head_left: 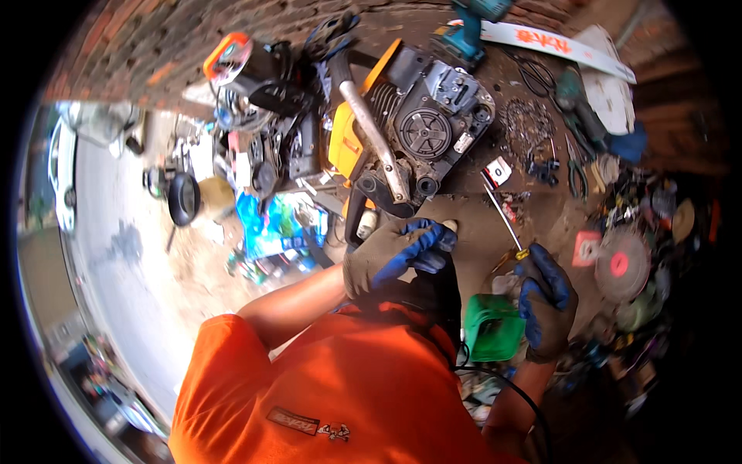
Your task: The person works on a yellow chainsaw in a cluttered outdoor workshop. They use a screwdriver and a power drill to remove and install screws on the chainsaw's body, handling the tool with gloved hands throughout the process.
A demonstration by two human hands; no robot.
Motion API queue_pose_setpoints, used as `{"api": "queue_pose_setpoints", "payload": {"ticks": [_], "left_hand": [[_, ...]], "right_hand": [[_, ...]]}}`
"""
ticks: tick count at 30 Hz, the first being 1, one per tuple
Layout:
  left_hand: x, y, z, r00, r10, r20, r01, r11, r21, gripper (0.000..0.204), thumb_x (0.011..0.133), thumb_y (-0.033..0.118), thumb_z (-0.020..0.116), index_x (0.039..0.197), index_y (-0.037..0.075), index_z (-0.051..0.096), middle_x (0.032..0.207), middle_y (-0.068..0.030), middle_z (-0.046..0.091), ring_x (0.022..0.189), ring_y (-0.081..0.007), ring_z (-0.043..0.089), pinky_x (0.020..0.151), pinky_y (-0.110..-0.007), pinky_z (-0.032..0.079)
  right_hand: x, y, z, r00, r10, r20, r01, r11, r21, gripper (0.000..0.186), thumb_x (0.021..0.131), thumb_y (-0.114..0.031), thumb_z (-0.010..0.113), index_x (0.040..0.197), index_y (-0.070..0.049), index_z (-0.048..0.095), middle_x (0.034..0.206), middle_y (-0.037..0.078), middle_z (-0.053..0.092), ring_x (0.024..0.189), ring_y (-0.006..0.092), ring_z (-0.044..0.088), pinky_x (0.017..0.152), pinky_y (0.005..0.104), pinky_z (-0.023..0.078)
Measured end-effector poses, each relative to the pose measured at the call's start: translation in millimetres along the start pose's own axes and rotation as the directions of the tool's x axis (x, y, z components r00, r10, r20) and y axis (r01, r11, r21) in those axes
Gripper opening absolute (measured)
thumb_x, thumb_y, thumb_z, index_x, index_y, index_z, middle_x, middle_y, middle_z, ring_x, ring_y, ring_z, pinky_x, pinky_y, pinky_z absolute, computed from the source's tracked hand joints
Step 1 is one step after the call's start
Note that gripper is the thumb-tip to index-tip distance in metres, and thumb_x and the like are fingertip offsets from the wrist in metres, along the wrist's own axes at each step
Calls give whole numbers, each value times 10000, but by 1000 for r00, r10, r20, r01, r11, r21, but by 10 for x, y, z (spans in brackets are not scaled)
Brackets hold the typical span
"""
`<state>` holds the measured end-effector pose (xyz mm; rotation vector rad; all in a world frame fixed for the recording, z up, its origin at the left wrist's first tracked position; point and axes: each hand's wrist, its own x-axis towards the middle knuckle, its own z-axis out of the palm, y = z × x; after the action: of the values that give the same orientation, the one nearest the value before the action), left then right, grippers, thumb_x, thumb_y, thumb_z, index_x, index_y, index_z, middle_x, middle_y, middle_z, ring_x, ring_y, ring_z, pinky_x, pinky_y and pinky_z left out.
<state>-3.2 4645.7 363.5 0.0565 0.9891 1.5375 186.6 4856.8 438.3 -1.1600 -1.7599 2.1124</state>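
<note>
A yellow and black chainsaw [423, 131] lies partly dismantled on the dark, dirty workbench [471, 179], its metal handle bar running diagonally. My left hand [398, 255], in a grey and blue glove, is just below the saw, fingers curled together; whatever they hold, if anything, is hidden. My right hand [547, 298], gloved alike, grips a screwdriver [504, 219] with a yellow and black handle, its long shaft pointing up toward a small white packet [497, 172]. A loose chain [524, 124] and pliers [576, 176] lie right of the saw.
Power tools [464, 46] and a long white bar [556, 42] crowd the back. Left are cluttered parts, a black pan [184, 199], a blue bag [274, 224] and a road with a white car [63, 178]. A green bin [491, 334] and assorted scrap surround my right side.
</note>
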Motion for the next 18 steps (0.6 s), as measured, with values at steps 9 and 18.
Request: {"api": "queue_pose_setpoints", "payload": {"ticks": [9, 18], "left_hand": [[965, -793, 372, 829, 302, -470, -555, 534, -637, 405, 1057, 370, 500, 1294, 49, 573, 1144, -123, 677, 950, -221, 685, 821, -357, 564], [937, -614, 530, 819, 180, -544, -565, 420, -710, 409, 1031, 339, 569, 1165, -41, 639, 1067, -143, 714, 784, -227, 721, 734, -316, 598]], "right_hand": [[853, -1176, 374, 808, -87, 583, 512, 594, -620, 377, 806, 55, 680, 1182, 47, 662, 1010, 154, 705, 991, 221, 711, 833, 283, 539], [1038, -1461, 1170, 769, 89, 633, 600, 242, -763, 252, 726, 49, 706, 976, 73, 681, 975, 204, 718, 901, 288, 727, 797, 342, 549]]}}
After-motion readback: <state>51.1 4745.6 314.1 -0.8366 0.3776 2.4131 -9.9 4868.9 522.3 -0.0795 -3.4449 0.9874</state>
